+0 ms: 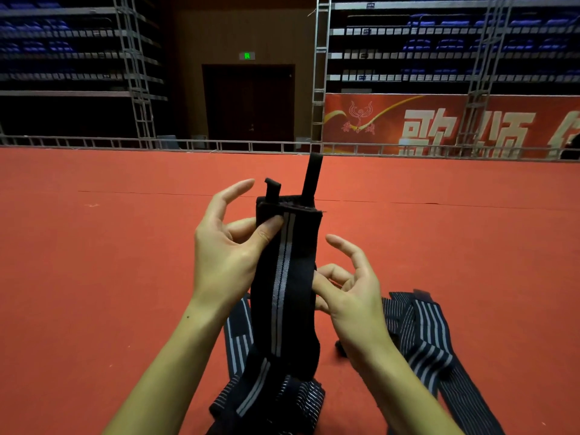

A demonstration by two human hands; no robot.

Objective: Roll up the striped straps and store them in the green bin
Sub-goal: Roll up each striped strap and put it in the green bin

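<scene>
**Both hands holding one striped strap upright**

While we are looking down past our forearms, we are seeing the left hand (226,255) pinching the striped strap (284,277) near its top, thumb pressed on the front face beside the pale centre stripes and the curled fingers tucked behind the dark cloth; the forefinger is arching free above. The right hand (348,293) is pinching the same strap lower down at its right edge, thumb and bent fingers closing on the fabric while the forefinger is lifting clear. The strap is standing upright between the two hands, and its lower length is trailing down onto the red floor (94,293). Two narrow black tabs (310,178) are sticking up from its top edge, the right one longer than the left.

More loose straps (423,337) are lying in a heap on the floor, just right of the right wrist, and others are bunching under the held one near the bottom edge. We are not finding the green bin anywhere in view. Farther back, a metal truss rail (188,144) is crossing the scene, with a red banner (439,127) and dim blue seating behind it.
</scene>
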